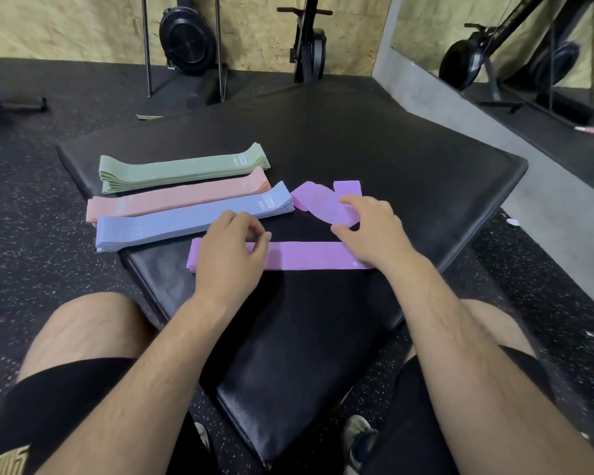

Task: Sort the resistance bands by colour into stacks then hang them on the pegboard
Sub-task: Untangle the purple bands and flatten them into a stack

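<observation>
Left hand (232,250) presses loosely on the flat purple stack (302,256) on the black mat (391,159), right hand (371,228) spreads over loose purple bands (318,202); a twisted band risks skewing the stack.

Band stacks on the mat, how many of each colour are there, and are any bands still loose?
Green stack: 1
Pink stack: 1
Blue stack: 1
Purple stack, under both hands: 1
Loose purple bands, unstacked pile beyond the right hand: 1, number of bands unclear
Total: 4 stacks, 1 loose pile
</observation>
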### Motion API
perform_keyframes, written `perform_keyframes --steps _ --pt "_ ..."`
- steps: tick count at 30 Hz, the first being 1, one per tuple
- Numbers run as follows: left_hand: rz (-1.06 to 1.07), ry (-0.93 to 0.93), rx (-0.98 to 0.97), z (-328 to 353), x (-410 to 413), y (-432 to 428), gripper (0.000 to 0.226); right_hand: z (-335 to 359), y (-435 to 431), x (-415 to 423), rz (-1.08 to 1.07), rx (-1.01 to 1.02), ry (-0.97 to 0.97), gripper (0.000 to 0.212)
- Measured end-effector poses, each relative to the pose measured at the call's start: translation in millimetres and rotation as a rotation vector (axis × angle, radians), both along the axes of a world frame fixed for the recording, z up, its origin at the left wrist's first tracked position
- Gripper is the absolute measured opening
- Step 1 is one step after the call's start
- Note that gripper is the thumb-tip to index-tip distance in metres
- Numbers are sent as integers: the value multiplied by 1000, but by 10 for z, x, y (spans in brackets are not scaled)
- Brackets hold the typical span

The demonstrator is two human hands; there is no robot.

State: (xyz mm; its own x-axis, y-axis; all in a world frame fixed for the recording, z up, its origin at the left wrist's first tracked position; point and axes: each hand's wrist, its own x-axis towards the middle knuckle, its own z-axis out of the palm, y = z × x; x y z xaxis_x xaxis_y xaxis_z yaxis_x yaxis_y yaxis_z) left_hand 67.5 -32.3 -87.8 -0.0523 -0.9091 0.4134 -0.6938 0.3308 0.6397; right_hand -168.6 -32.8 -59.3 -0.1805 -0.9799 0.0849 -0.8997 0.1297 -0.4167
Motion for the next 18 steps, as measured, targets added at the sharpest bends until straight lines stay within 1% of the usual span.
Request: perform_keyframes --steps 2,3,6,7,8,10,13,15,17,18 --pt "-30 12 11 -7 -67 -20 11 -11 -69 52 -40 16 52 53" --pt "-41 14 15 -7 -91 -32 10 -6 -98 65 -68 33 48 49" --pt "-68 21 19 2 -136 -57 10 7 -143 85 -106 47 64 17" --pt "-78 23 23 5 -142 -62 10 24 -136 83 -93 24 78 22" --pt "-88 25 29 4 -142 -69 10 24 -141 59 -76 -5 53 28" --pt "-105 31 43 1 -133 -80 10 74 -121 14 -46 -87 -119 29" --pt "-137 71 67 35 -122 -58 12 204 -91 -51 -29 -182 -343 21" --pt "-175 151 85 88 -139 -9 10 329 -36 -45 -31 -230 -510 22" --pt "-234 266 102 155 -176 60 8 470 49 6 10 -236 -763 22" --pt "-274 309 111 191 -197 101 13 537 98 40 36 -228 -874 22"
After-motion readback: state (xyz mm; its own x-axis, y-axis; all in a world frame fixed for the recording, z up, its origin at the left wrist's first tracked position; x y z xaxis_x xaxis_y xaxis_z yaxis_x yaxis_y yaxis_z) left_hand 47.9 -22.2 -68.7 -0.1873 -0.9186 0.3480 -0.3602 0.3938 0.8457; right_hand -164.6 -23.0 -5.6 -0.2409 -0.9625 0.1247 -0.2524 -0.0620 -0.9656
